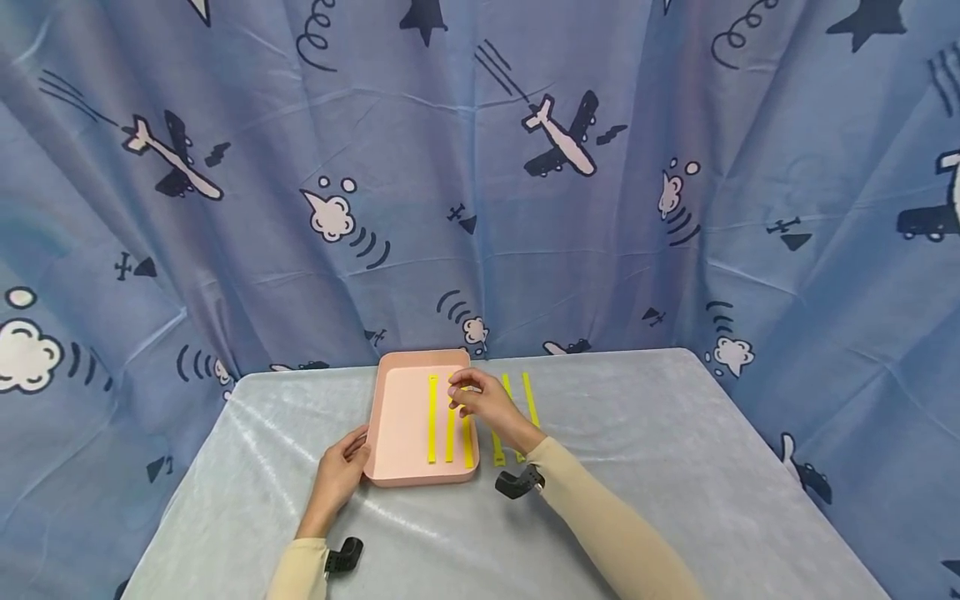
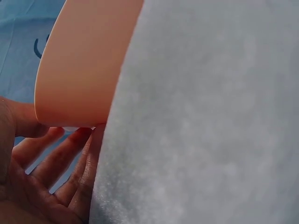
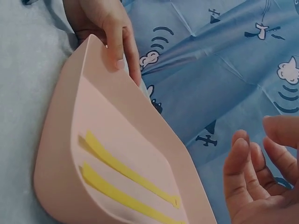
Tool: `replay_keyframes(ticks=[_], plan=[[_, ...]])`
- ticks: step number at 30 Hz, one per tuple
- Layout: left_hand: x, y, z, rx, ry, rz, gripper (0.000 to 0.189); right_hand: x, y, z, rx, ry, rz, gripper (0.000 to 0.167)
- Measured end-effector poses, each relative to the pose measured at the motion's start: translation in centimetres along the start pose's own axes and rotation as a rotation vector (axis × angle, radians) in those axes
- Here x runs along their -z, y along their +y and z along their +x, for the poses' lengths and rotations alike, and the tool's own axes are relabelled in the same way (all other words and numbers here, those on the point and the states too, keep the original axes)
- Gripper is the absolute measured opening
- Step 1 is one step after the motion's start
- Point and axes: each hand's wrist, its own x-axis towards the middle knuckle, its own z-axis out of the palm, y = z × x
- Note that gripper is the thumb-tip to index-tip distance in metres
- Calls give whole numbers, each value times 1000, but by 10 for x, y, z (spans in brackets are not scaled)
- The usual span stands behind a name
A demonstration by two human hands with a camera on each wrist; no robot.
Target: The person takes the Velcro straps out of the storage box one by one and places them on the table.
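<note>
My left hand (image 1: 341, 479) grips the near left corner of a shallow pink tray (image 1: 401, 417), thumb at the rim (image 3: 91, 39) and fingers against the outer wall (image 2: 79, 88). Inside the tray lie thin yellow straps (image 1: 432, 417), roughly parallel, with a small slotted end. Above the tray's right side hovers my right hand (image 1: 483, 400), fingers loosely bent and nothing visible between them. It covers parts of some straps. In the right wrist view, the same hand (image 3: 261, 177) shows a gap between thumb and fingertips, with two straps (image 3: 126, 172) in the tray beside it.
More yellow straps (image 1: 531, 400) lie on the grey cloth-covered table (image 1: 637, 467), just right of the tray and partly behind my right hand and wrist. A blue patterned curtain (image 1: 420, 208) hangs behind the table's back edge. Each wrist wears a black device (image 1: 345, 556).
</note>
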Motion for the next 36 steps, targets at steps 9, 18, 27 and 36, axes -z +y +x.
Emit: replay_keyframes(ticks=[9, 18, 27, 36], plan=[[-1, 1, 1, -10, 14, 31, 42, -12, 2, 11, -2, -36, -21, 23], [0, -1, 3, -3, 21, 40, 41, -18, 4, 18, 64, -107, -157, 23], [-2, 1, 2, -14, 23, 19, 41, -25, 1, 20, 204, -215, -517, 25], [-1, 2, 2, -6, 34, 38, 41, -28, 4, 27, 300, -291, -748, 24]])
